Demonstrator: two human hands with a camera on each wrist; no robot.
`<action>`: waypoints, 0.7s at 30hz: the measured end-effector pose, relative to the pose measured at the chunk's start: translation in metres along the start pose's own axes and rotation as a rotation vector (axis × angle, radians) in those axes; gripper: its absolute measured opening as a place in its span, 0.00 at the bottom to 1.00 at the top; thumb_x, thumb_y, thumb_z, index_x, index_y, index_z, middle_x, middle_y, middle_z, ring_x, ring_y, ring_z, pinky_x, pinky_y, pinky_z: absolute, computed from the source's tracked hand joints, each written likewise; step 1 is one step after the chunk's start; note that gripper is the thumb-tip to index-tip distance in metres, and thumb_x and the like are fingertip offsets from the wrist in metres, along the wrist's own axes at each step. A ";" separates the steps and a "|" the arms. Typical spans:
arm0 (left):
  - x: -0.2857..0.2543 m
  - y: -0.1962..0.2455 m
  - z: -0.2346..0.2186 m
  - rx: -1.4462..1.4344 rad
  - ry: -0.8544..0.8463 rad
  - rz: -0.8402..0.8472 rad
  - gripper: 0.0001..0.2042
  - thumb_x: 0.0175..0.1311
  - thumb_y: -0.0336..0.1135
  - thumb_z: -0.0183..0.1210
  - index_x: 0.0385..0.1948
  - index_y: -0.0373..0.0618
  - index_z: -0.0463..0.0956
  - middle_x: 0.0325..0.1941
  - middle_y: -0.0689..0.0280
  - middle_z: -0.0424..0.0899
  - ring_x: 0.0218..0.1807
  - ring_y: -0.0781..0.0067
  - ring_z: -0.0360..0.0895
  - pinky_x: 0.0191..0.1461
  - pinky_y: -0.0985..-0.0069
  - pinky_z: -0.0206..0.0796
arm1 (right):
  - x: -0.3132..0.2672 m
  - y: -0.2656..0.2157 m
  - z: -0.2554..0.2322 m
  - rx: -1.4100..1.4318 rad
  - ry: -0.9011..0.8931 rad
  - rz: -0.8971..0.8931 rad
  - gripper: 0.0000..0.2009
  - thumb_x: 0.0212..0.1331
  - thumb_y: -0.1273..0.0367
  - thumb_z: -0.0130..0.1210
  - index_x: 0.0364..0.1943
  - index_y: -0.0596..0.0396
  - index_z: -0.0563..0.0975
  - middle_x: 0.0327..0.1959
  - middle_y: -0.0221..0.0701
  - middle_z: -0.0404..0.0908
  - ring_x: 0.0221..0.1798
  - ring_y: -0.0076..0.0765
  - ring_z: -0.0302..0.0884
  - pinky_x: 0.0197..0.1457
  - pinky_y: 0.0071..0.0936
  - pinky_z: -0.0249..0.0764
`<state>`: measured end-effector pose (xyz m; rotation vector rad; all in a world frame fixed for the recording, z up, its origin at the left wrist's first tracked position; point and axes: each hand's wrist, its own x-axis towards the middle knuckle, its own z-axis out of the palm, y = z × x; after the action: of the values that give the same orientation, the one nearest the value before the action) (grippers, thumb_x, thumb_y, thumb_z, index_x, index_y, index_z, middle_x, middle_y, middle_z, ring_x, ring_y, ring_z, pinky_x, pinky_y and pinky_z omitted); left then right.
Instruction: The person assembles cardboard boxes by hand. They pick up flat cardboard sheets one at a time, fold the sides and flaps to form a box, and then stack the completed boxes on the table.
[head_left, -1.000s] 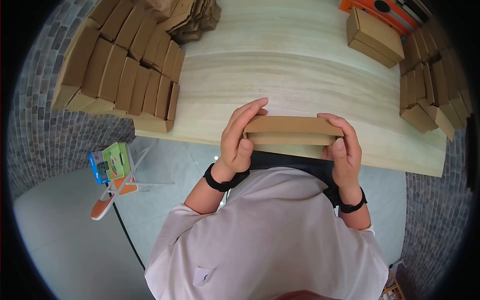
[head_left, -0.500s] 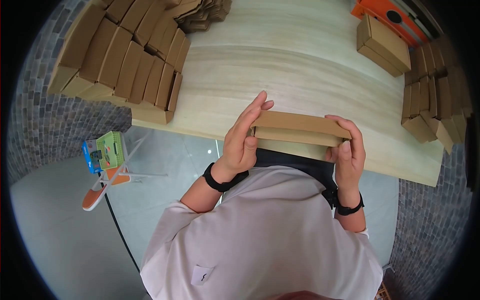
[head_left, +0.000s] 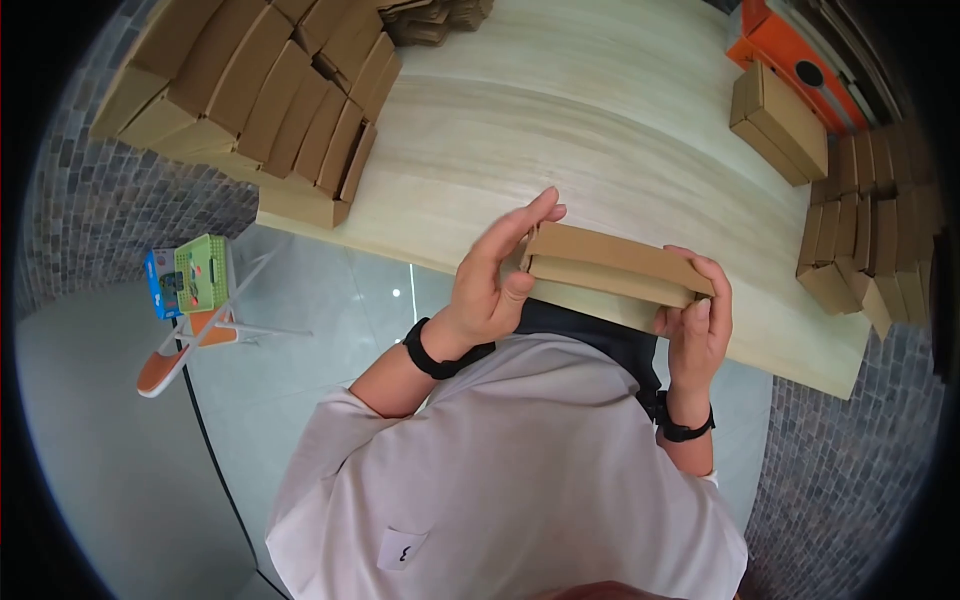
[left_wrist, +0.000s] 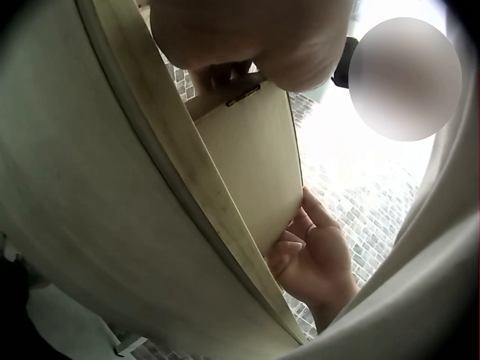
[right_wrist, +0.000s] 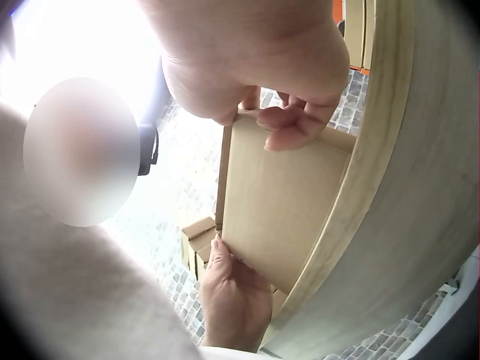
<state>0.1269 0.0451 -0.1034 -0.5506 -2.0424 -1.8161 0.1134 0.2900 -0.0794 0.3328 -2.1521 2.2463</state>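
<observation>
A brown cardboard box (head_left: 620,265) is held between both hands at the table's near edge, one narrow side facing up in the head view. My left hand (head_left: 490,285) holds its left end, with the thumb at the near corner and fairly straight fingers reaching past the far corner. At the other end, my right hand (head_left: 700,320) grips with fingers bent over the far edge and thumb on the near side. The box's broad panel (left_wrist: 251,154) shows in the left wrist view, and the right wrist view shows a broad panel (right_wrist: 281,199) between the hands.
Rows of folded cardboard boxes (head_left: 270,100) stand at the table's left, with flat cardboard (head_left: 435,20) behind. More boxes (head_left: 850,240), a single closed box (head_left: 780,120) and an orange box (head_left: 800,65) are at right. A chair (head_left: 200,335) carries a green basket (head_left: 202,275).
The head view has turned, so the table and stacks appear rotated clockwise. The held box sits slightly farther right in view, its right end lower. Both hands keep their hold.
</observation>
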 end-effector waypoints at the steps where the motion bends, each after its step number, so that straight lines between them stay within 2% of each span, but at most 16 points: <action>1: -0.002 -0.003 0.006 -0.079 0.087 0.011 0.27 0.76 0.51 0.47 0.63 0.36 0.63 0.72 0.39 0.63 0.67 0.44 0.72 0.70 0.57 0.63 | -0.001 0.001 0.001 0.001 0.021 -0.004 0.25 0.74 0.51 0.46 0.61 0.58 0.69 0.59 0.43 0.77 0.30 0.19 0.71 0.31 0.17 0.71; 2: -0.003 -0.003 0.009 -0.158 0.174 0.023 0.26 0.75 0.50 0.50 0.60 0.34 0.64 0.72 0.39 0.63 0.68 0.46 0.72 0.70 0.58 0.63 | -0.001 0.001 0.001 -0.004 0.010 -0.006 0.25 0.74 0.51 0.46 0.61 0.58 0.69 0.59 0.43 0.77 0.30 0.19 0.71 0.31 0.17 0.71; 3: -0.004 -0.004 0.009 -0.159 0.185 0.025 0.26 0.75 0.50 0.50 0.60 0.34 0.64 0.72 0.39 0.63 0.68 0.46 0.72 0.70 0.58 0.63 | -0.001 0.002 0.002 -0.001 0.028 0.001 0.25 0.73 0.51 0.46 0.61 0.58 0.69 0.59 0.44 0.77 0.30 0.19 0.71 0.30 0.17 0.71; 5: 0.000 -0.001 0.008 -0.058 0.246 0.054 0.17 0.74 0.39 0.54 0.52 0.34 0.65 0.67 0.39 0.71 0.64 0.52 0.77 0.67 0.62 0.67 | -0.001 0.002 0.002 -0.003 0.043 0.008 0.25 0.73 0.51 0.47 0.61 0.58 0.68 0.59 0.44 0.77 0.30 0.19 0.71 0.30 0.18 0.70; 6: 0.001 0.004 0.003 -0.061 0.250 0.054 0.17 0.74 0.39 0.54 0.52 0.34 0.65 0.67 0.39 0.71 0.64 0.52 0.77 0.67 0.62 0.67 | -0.001 0.002 0.002 -0.014 0.037 -0.006 0.25 0.73 0.51 0.47 0.61 0.58 0.68 0.59 0.44 0.77 0.30 0.19 0.71 0.30 0.17 0.70; 8: 0.004 0.020 -0.011 0.377 0.089 0.019 0.10 0.71 0.29 0.53 0.47 0.34 0.65 0.60 0.39 0.78 0.59 0.54 0.81 0.62 0.68 0.71 | -0.001 0.001 0.001 -0.024 0.032 -0.018 0.25 0.73 0.52 0.47 0.61 0.58 0.68 0.59 0.44 0.77 0.30 0.19 0.71 0.30 0.17 0.70; 9: 0.007 0.025 -0.011 0.377 0.088 0.017 0.10 0.71 0.29 0.53 0.47 0.34 0.65 0.60 0.39 0.78 0.59 0.54 0.81 0.62 0.68 0.71 | -0.001 0.001 0.001 -0.025 0.025 -0.020 0.25 0.73 0.52 0.48 0.61 0.58 0.68 0.59 0.44 0.77 0.30 0.19 0.71 0.30 0.17 0.70; 11: 0.011 0.032 -0.012 0.418 0.121 -0.030 0.07 0.67 0.25 0.52 0.43 0.35 0.67 0.53 0.39 0.83 0.50 0.54 0.86 0.52 0.72 0.76 | -0.001 0.001 0.001 -0.021 0.020 -0.020 0.25 0.73 0.52 0.48 0.61 0.57 0.68 0.59 0.44 0.77 0.30 0.18 0.71 0.30 0.17 0.70; 12: 0.013 0.036 -0.013 0.420 0.118 -0.030 0.07 0.67 0.25 0.52 0.43 0.35 0.67 0.53 0.39 0.83 0.50 0.54 0.86 0.52 0.72 0.76 | -0.001 0.002 0.001 -0.020 0.017 -0.021 0.25 0.73 0.52 0.48 0.61 0.58 0.69 0.59 0.44 0.77 0.30 0.18 0.71 0.30 0.17 0.70; 14: 0.014 0.040 -0.015 0.523 0.084 -0.066 0.05 0.66 0.25 0.55 0.36 0.36 0.68 0.52 0.41 0.84 0.45 0.60 0.87 0.45 0.75 0.76 | -0.001 0.002 0.000 -0.017 0.020 -0.024 0.25 0.73 0.52 0.49 0.61 0.58 0.69 0.59 0.43 0.77 0.31 0.18 0.71 0.30 0.17 0.70; 15: 0.015 0.038 -0.013 0.522 0.079 -0.064 0.05 0.66 0.25 0.55 0.36 0.36 0.68 0.52 0.41 0.84 0.45 0.60 0.87 0.45 0.75 0.76 | -0.002 0.002 -0.001 -0.019 0.014 -0.012 0.24 0.73 0.53 0.49 0.61 0.57 0.69 0.60 0.43 0.76 0.33 0.19 0.72 0.30 0.17 0.70; 17: 0.017 0.034 -0.008 0.570 0.206 0.046 0.06 0.64 0.23 0.57 0.30 0.37 0.68 0.50 0.46 0.86 0.39 0.63 0.88 0.37 0.77 0.76 | -0.002 0.001 -0.001 -0.020 0.017 0.001 0.24 0.73 0.53 0.49 0.61 0.57 0.70 0.60 0.42 0.76 0.36 0.20 0.74 0.31 0.16 0.70; 19: 0.020 0.037 -0.007 0.634 0.185 0.053 0.06 0.63 0.22 0.57 0.28 0.38 0.68 0.50 0.47 0.86 0.38 0.63 0.88 0.36 0.77 0.76 | -0.003 -0.001 0.000 -0.038 -0.008 0.003 0.23 0.73 0.54 0.49 0.61 0.56 0.70 0.61 0.41 0.76 0.44 0.23 0.75 0.31 0.16 0.71; 21: 0.021 0.039 -0.005 0.701 0.168 0.058 0.07 0.61 0.21 0.57 0.27 0.38 0.68 0.49 0.48 0.86 0.37 0.63 0.88 0.34 0.78 0.76 | -0.004 0.000 -0.002 -0.022 -0.017 0.000 0.23 0.72 0.54 0.50 0.61 0.56 0.70 0.61 0.40 0.75 0.46 0.24 0.75 0.32 0.16 0.71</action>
<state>0.1288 0.0454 -0.0593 -0.2353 -2.3113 -0.9604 0.1173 0.2921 -0.0804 0.3526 -2.1832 2.2255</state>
